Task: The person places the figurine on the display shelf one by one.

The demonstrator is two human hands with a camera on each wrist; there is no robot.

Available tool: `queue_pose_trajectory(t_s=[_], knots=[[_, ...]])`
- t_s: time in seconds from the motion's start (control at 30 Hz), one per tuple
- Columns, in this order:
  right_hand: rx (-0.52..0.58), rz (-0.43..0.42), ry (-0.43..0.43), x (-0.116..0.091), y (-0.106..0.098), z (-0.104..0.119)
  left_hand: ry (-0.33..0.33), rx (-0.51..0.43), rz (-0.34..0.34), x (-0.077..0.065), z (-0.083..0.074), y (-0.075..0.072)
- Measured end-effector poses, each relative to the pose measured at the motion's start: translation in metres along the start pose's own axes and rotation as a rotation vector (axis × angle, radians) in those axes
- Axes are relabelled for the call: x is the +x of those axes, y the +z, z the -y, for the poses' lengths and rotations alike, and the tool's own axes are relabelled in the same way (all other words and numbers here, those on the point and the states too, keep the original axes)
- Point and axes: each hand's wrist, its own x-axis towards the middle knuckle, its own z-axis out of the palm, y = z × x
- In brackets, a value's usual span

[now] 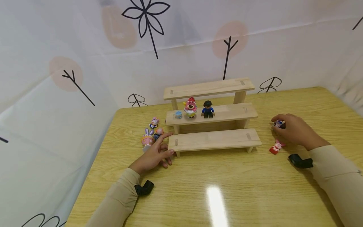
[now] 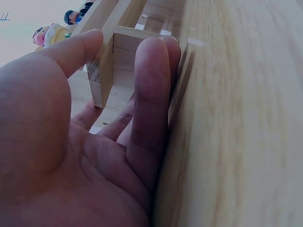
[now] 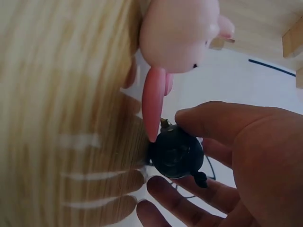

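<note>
My left hand point(image 1: 154, 154) is at the left end of a three-step wooden shelf point(image 1: 214, 140), index finger and thumb pinching the lowest board's end. In the left wrist view the thumb point(image 2: 83, 49) touches the board's edge point(image 2: 102, 78), with other fingers loosely bent beneath. To the right of the shelf my right hand point(image 1: 293, 130) pinches a small dark figurine point(image 1: 279, 123) low over the table. In the right wrist view that figurine point(image 3: 175, 151) shows a round dark back with a small tail, between thumb and fingers. Beside it stands a pink-eared figurine point(image 1: 276, 147) with a red part.
On the middle step stand a small blue figurine point(image 1: 178, 114), a pink bear figurine point(image 1: 191, 108) and a dark-capped toy figure point(image 1: 208, 110). Left of the shelf are a rabbit-eared figurine point(image 1: 147, 138) and smaller figurines point(image 1: 154, 122). Printed cloth point(image 1: 181, 63) hangs behind the table point(image 1: 181, 189).
</note>
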Motion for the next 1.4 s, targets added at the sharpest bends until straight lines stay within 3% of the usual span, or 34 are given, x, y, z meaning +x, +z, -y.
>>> queue_pose_trajectory(t_s=[0.47, 0.7, 1.07, 1.4], knots=[[0.01, 0.028, -0.007, -0.0013, 0.0004, 0.0026, 0.004, 0.004, 0.001, -0.0002, -0.0009, 0.0002], [0.026, -0.003, -0.023, -0.001, 0.0002, 0.0013, 0.004, 0.003, -0.001, -0.0004, -0.0011, 0.0004], [0.054, 0.045, 0.069, -0.0024, -0.0065, -0.003, 0.001, -0.011, -0.001, -0.0003, -0.0008, 0.0003], [0.049, 0.05, 0.058, -0.0023, -0.0061, -0.0024, -0.001, -0.008, -0.001, 0.0, 0.0003, 0.0]])
